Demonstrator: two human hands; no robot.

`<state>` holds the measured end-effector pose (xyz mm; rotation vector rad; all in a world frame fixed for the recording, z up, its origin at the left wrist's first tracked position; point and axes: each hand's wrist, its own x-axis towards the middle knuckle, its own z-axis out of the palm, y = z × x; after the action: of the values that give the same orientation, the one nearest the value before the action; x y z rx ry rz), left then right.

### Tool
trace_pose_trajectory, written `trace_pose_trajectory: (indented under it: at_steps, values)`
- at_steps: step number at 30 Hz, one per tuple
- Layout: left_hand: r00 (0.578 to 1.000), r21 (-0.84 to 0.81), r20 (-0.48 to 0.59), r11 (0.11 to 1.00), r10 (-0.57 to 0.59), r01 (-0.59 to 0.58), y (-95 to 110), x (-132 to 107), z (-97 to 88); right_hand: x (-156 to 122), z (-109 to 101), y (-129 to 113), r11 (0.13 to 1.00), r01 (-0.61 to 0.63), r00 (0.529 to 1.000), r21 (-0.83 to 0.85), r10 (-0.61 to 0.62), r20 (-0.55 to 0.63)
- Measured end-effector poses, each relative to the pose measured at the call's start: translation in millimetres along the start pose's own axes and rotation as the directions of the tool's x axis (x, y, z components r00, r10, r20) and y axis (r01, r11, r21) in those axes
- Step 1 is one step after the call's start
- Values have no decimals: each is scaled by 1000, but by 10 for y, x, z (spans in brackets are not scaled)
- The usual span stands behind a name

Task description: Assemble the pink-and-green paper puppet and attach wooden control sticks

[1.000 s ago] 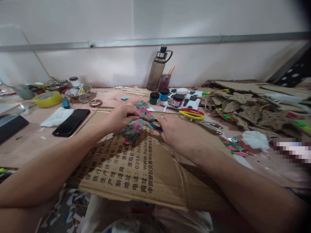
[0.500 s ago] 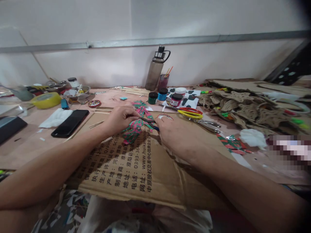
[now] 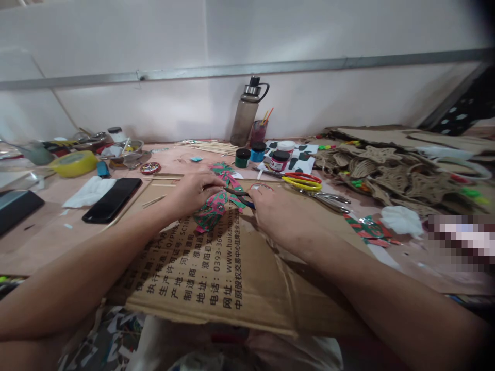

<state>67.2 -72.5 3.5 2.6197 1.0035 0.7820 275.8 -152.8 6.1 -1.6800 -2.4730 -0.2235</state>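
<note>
A pink-and-green patterned craft piece, dotted with small shiny beads, lies over the cardboard sheet. My left hand is closed at its upper left part, thumb and fingers pinching it. My right hand wraps round the blue handle of a pair of pliers. The dark jaws point left across the piece, close to my left fingertips. Exactly what the jaw tips grip is too small to make out. Beyond my right knuckles sits a round dish of small beads, partly covered.
Scissors with red and yellow handles and metal pliers lie to the right. Paint jars and a water bottle stand behind. A black phone and yellow tape roll are left; woven twine pieces pile up right.
The camera view has shifted slightly. Both hands stay at the patterned piece, and the pliers remain across it with almost no movement.
</note>
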Motion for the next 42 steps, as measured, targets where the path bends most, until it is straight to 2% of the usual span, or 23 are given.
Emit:
trace_pose_trajectory:
  at_steps: [10, 19, 23, 29, 36, 42]
  values:
    - [993, -125, 106, 990, -57, 70, -73, -7, 1, 63, -23, -33, 998, -40, 998, -58, 43, 53]
    - [993, -229, 73, 967, -96, 110, -114, 2, -51, 77, -33, 69, 999, -46, 997, -10, 45, -56]
    - [990, -230, 95, 966, -102, 122, -156, 1, -20, 66, -26, 73, 998, 24, 998, -53, -27, -62]
    - [991, -217, 98, 970, -89, 109, -115, -4, -27, 62, -26, 26, 999, -25, 999, -22, 24, -40]
    - [990, -209, 99, 971, -96, 116, -61, -5, -59, 48, -59, -16, 998, -14, 999, -62, 12, -31]
    - [990, -204, 112, 973, -88, 110, -72, -9, -56, 45, -5, 9, 996, 25, 999, -90, -30, -45]
